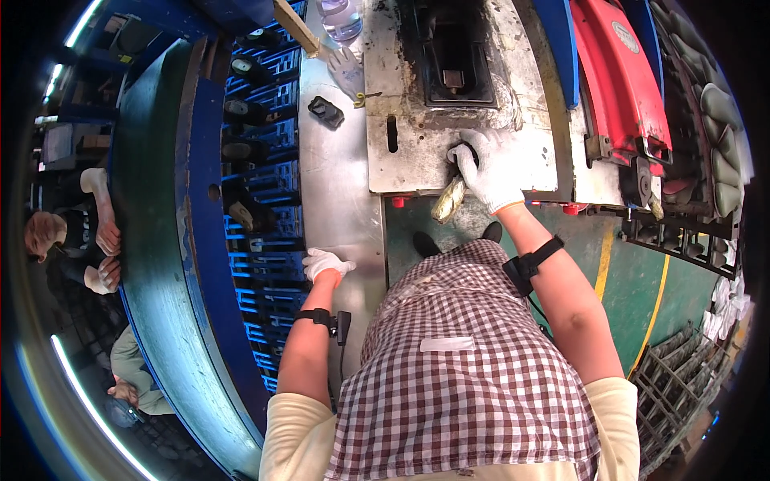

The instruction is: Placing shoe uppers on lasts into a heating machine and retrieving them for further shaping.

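My left hand, in a white glove, is at the edge of the long metal counter, beside the blue racks. Its fingers are apart and nothing shows in them. My right hand, gloved too, is closed at the near edge of the stained metal plate. From under its fingers a handle wrapped in yellowish material sticks out toward me; the hand hides where it joins. Beyond the hand, a dark rectangular mould sits in the plate, with a small metal block inside.
On the counter lie a small black moulded piece, a grey glove and a clear bottle. Blue racks hold dark shoes. A green conveyor runs left, with co-workers beyond. A red machine cover stands right.
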### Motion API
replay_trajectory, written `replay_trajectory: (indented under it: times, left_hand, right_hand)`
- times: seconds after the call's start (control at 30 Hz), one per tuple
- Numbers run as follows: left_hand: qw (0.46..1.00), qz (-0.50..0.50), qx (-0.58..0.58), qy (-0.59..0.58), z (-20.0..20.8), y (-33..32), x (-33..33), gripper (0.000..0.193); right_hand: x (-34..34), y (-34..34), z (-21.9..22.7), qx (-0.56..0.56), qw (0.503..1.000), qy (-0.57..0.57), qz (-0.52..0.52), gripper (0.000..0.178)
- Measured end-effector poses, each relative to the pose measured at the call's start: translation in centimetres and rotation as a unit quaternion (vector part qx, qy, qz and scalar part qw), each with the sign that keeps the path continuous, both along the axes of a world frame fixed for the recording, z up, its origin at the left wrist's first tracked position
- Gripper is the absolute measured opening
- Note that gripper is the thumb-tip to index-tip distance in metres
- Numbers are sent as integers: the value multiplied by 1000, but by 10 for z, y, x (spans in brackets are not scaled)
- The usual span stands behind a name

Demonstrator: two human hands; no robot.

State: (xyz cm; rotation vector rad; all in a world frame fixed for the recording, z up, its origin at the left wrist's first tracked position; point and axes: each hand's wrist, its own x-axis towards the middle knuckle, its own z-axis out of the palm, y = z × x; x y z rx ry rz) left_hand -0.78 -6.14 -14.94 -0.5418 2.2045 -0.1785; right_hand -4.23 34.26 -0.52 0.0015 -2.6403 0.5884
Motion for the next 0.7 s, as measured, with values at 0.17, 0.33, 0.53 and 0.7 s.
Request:
replay_trajectory:
  times: [0.17,0.33,0.53,0.7]
  left_hand:
    - [1000,-5,-16,-10,-9,-7,6,146]
    - [999,35,0,6,5,9,-5,144]
    - [999,43,-21,10,12,12,0,141]
    - [999,49,-19,13,8,8,-1,139]
  right_hand:
    - [-3,-7,-3,-13,1000,15,0,24]
    - [2,-2,2,13,999,11,-28,20]
    - [0,0,-1,37,999,-12,-17,24]
    - [-2,-1,-4,37,999,-26,-20,25]
